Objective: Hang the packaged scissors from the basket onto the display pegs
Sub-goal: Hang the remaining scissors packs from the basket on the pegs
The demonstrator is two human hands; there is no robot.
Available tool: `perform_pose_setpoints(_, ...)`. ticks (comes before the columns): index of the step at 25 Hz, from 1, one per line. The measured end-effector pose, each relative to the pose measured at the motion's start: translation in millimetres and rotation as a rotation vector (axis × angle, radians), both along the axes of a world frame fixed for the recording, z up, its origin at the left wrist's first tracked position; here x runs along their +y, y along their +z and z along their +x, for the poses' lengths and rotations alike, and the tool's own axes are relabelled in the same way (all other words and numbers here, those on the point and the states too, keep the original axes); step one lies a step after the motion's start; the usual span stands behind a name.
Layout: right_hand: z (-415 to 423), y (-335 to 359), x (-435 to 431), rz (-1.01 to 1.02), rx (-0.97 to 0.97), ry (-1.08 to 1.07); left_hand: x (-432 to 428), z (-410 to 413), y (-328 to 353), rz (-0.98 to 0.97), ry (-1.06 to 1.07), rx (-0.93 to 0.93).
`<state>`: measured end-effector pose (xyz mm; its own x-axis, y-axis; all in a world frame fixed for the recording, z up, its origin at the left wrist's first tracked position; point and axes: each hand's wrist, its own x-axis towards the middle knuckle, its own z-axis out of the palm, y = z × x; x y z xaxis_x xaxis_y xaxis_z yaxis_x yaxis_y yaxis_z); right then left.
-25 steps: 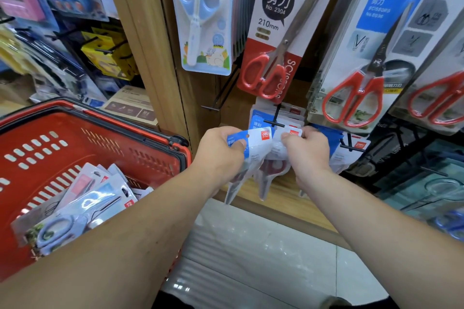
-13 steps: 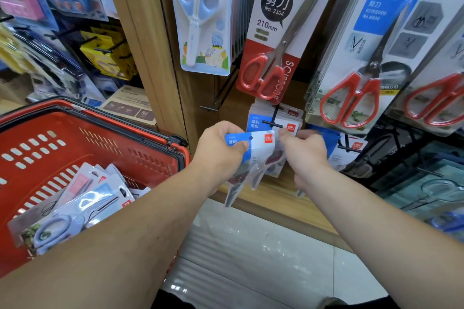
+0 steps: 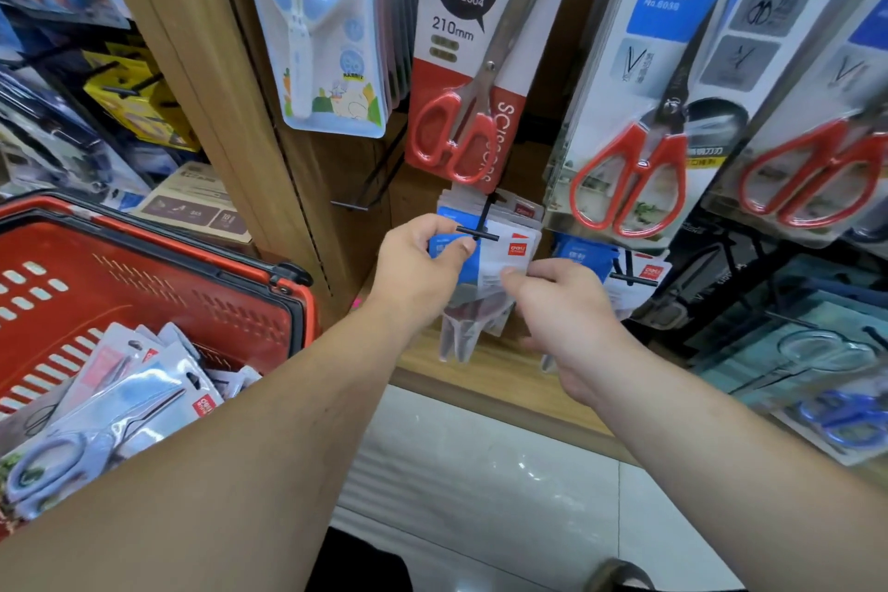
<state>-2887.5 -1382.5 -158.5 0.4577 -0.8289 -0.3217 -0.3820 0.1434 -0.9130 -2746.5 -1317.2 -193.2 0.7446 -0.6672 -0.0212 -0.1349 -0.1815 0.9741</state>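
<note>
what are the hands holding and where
The left hand pinches the scissors pack by its blue top corner; the right hand touches it, grip unclear.
</note>
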Motion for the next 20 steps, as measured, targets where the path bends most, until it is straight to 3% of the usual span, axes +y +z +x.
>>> perform_pose_setpoints(2, -4.5, -2.3, -5.3, -0.102, 0.097, 0.096, -0.4, 1.7, 0.1, -0.026, 0.003, 0.006)
perform_pose_setpoints(7, -9.3, -10.7, -17.9, -0.334, 0.101, 0.189, 1.6, 5.5, 5.4, 0.011, 0.026, -0.021)
perform_pose_setpoints(20, -1.2, -9.6, -15.0, -0.232, 0.055, 0.151, -16.7, 2.1, 5.2, 0.048, 0.056, -0.135)
